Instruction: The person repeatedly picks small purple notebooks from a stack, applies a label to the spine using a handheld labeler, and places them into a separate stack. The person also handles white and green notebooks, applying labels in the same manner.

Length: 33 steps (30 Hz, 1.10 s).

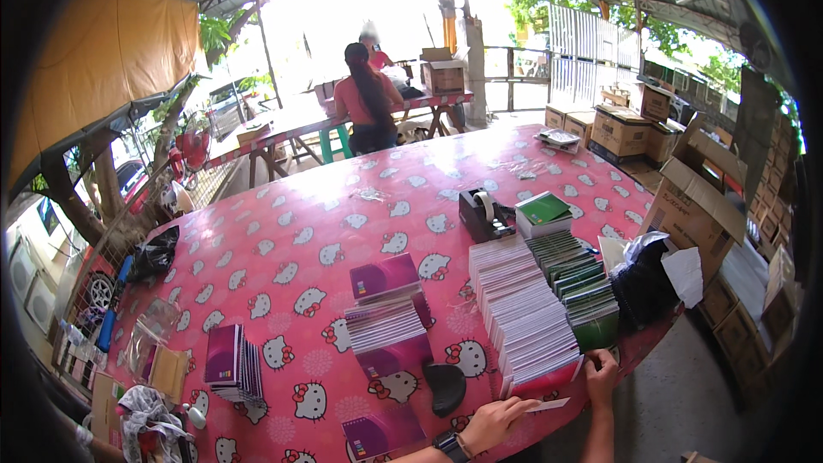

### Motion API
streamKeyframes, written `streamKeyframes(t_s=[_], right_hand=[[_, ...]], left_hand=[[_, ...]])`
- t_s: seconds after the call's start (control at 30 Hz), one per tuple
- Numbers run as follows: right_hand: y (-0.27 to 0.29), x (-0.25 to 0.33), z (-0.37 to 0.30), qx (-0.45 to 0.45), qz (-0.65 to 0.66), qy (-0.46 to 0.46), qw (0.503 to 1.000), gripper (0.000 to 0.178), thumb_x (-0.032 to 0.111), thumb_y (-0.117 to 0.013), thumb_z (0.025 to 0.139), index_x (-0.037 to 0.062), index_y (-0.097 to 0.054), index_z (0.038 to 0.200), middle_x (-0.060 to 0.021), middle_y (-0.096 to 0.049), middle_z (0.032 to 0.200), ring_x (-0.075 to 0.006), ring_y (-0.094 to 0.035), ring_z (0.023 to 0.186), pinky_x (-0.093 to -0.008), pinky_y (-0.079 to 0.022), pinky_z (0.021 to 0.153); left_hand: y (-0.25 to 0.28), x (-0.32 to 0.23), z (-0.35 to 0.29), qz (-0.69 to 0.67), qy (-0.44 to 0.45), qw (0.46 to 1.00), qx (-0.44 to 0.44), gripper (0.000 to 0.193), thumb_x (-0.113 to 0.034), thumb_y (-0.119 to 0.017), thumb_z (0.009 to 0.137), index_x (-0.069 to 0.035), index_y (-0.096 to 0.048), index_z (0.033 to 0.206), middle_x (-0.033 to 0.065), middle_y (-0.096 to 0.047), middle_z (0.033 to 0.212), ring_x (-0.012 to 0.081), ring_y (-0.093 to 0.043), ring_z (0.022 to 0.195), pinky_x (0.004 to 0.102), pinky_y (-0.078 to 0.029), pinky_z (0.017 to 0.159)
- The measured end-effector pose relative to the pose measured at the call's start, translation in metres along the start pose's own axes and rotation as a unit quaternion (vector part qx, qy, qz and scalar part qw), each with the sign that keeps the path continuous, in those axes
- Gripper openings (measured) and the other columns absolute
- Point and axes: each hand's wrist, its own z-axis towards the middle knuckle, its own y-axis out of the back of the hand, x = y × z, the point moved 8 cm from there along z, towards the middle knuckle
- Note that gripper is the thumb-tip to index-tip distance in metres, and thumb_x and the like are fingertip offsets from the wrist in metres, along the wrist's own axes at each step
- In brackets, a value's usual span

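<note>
My left hand (pixel 495 420), with a black watch on its wrist, lies on the pink cat-print tablecloth (pixel 326 206) and pinches a thin white paper slip (pixel 549 405). My right hand (pixel 600 370) curls over the near end of a long row of white-edged booklets (pixel 523 313) standing on edge. Beside that row runs a second row of green booklets (pixel 585 291). A black curved object (pixel 446 387) lies just left of my left hand. A purple booklet (pixel 381 433) lies flat next to my left forearm.
Purple booklet stacks (pixel 390 321) (pixel 233 364) sit mid-table and left. A black tape dispenser (pixel 482 214) and a green box (pixel 543 213) stand farther back. A black bag (pixel 643 287) and cardboard boxes (pixel 694 206) are on the right. Two people (pixel 369 99) sit at a far table.
</note>
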Motion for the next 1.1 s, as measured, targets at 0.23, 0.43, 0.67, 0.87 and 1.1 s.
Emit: streamKeyframes(t_s=[0.23,0.43,0.67,0.87,1.1], right_hand=[[-0.002,-0.004,-0.003,0.010,-0.002,-0.026,1.000,0.007,0.002,-0.060,0.076,-0.0023,-0.063,0.081,-0.0121,-0.062,0.077,-0.0200,-0.060,0.070,-0.0305,-0.046,0.064],[0.036,0.023,0.019,-0.122,0.071,0.085,0.986,0.017,0.011,-0.056,0.087,-0.0017,-0.060,0.098,-0.0052,-0.062,0.081,-0.0121,-0.055,0.073,-0.0266,-0.045,0.069],[0.027,0.232,0.074,0.027,0.181,0.281,0.942,0.053,0.035,-0.059,0.089,0.0024,-0.050,0.130,-0.0020,-0.048,0.065,-0.0144,-0.045,0.063,-0.0281,-0.038,0.063],[0.004,0.299,0.069,0.112,0.046,0.398,0.909,0.050,0.029,-0.067,0.082,0.0061,-0.057,0.125,-0.0027,-0.050,0.062,-0.0204,-0.049,0.060,-0.0335,-0.039,0.070],[-0.015,0.226,0.064,0.170,-0.040,0.358,0.917,0.009,0.005,-0.063,0.074,0.0038,-0.055,0.070,-0.0061,-0.051,0.062,-0.0230,-0.051,0.060,-0.0335,-0.041,0.068]], left_hand=[[-0.002,0.005,-0.002,0.008,0.026,1.000,0.008,0.044,-0.007,-0.061,0.077,-0.013,-0.056,0.120,0.0093,-0.059,0.083,0.0272,-0.061,0.070,0.0357,-0.051,0.062],[-0.007,0.010,-0.005,0.004,0.023,1.000,0.008,0.037,-0.006,-0.059,0.078,-0.011,-0.057,0.115,0.0108,-0.061,0.089,0.0296,-0.062,0.075,0.0375,-0.051,0.065],[-0.002,0.011,-0.002,0.018,0.042,0.999,0.013,0.036,-0.007,-0.061,0.079,-0.012,-0.059,0.115,0.0101,-0.061,0.087,0.0276,-0.061,0.072,0.0361,-0.051,0.065],[-0.001,0.011,-0.004,0.027,0.039,0.999,0.022,0.040,-0.006,-0.060,0.079,-0.011,-0.057,0.118,0.0090,-0.061,0.089,0.0273,-0.060,0.076,0.0365,-0.050,0.070],[-0.004,0.013,0.001,0.032,0.037,0.999,0.018,0.042,-0.008,-0.061,0.078,-0.012,-0.056,0.119,0.0083,-0.062,0.089,0.0266,-0.059,0.075,0.0353,-0.050,0.070]])
